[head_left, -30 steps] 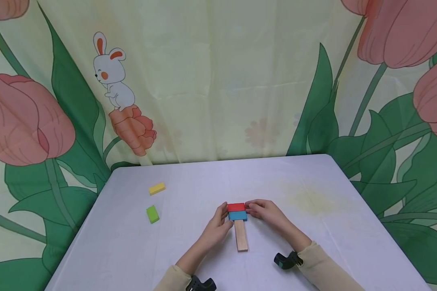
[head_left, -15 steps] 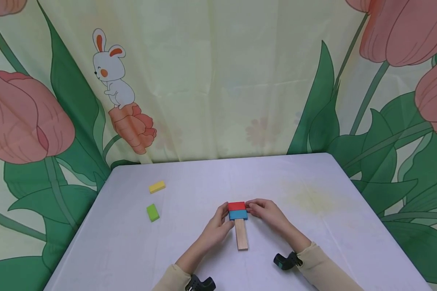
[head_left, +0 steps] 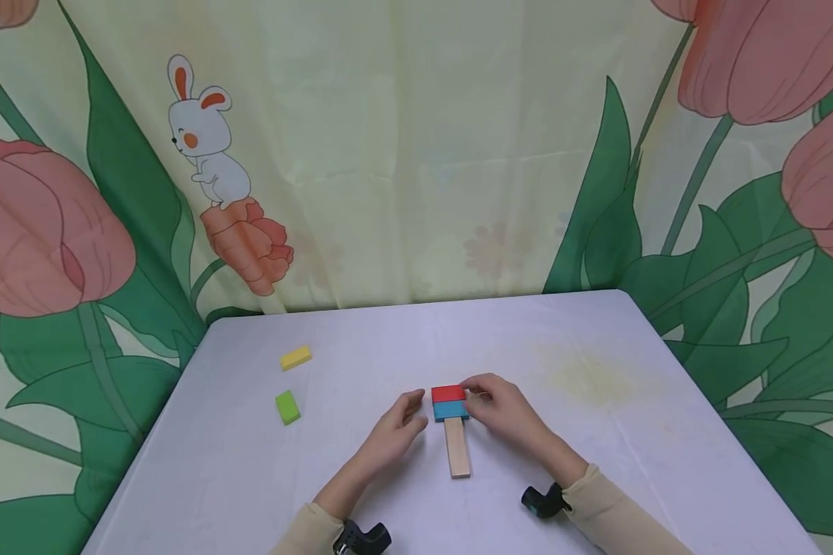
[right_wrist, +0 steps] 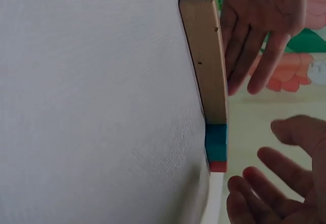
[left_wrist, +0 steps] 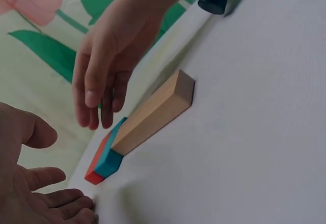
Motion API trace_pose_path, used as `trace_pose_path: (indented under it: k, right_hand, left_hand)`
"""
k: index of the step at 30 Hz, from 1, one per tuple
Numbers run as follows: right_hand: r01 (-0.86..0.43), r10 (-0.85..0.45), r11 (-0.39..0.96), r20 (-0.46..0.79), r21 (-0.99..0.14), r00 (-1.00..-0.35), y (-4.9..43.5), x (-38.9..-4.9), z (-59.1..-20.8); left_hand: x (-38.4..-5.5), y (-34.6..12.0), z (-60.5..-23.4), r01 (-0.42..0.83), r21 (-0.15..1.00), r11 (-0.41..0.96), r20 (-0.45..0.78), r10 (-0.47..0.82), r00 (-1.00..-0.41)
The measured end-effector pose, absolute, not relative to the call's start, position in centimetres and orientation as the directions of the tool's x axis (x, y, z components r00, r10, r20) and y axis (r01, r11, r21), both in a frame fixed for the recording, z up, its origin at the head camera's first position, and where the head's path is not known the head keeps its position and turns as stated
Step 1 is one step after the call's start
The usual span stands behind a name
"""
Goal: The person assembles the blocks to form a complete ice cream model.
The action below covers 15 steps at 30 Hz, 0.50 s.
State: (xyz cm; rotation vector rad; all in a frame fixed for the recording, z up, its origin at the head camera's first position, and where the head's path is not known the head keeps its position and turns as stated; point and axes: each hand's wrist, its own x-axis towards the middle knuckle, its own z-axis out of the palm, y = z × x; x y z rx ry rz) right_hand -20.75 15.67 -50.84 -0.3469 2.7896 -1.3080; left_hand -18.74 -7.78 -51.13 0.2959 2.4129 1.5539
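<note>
Three blocks lie end to side on the white table, forming a T shape: a red block [head_left: 447,393] at the far side, a blue block [head_left: 450,411] against it, and a long plain wooden block [head_left: 457,449] running toward the person. To the left of the blocks is my left hand [head_left: 391,433], apart from them, its fingers loosely bent and holding nothing. My right hand [head_left: 505,412] hovers beside the right end of the red block. In the right wrist view the fingers [right_wrist: 270,183] are spread with a gap to the red block [right_wrist: 218,166].
On the left of the table [head_left: 201,462] lie a yellow block [head_left: 295,358] and, nearer, a green block [head_left: 288,408]. Behind the table's far edge hangs a curtain [head_left: 416,169] printed with tulips and a rabbit. Each wrist wears a black device [head_left: 544,501].
My left hand has drawn away to the left from the red and blue blocks. The right hand has lifted slightly and loosened from their right end. The blocks keep their arrangement.
</note>
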Motion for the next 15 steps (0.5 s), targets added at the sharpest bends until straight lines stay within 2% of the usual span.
trace_pose_path:
  k: [3, 8, 11, 15]
  right_hand:
    - [-0.346, -0.378, 0.665, 0.101, -0.662, -0.920, 15.9, -20.7, -50.6]
    - [-0.595, -0.615, 0.650, 0.132, -0.473, -0.777, 16.3, -20.6, -50.4]
    - [-0.651, -0.667, 0.634, 0.129, -0.419, -0.733, 16.4, -20.7, -50.6]
    - [-0.643, -0.665, 0.654, 0.103, -0.398, -0.740, 16.4, -20.7, -51.0]
  left_hand:
    - [-19.2, -8.9, -50.8, 0.054, 0.898, 0.437, -0.089, 0.298, -0.950]
    - [-20.6, -11.3, -49.9, 0.074, 0.866, 0.494, -0.078, 0.281, -0.957]
    - [-21.7, -13.1, -49.5, 0.084, 0.848, 0.523, -0.071, 0.270, -0.960]
    - [-23.6, -15.6, -48.7, 0.109, 0.810, 0.577, -0.045, 0.246, -0.968]
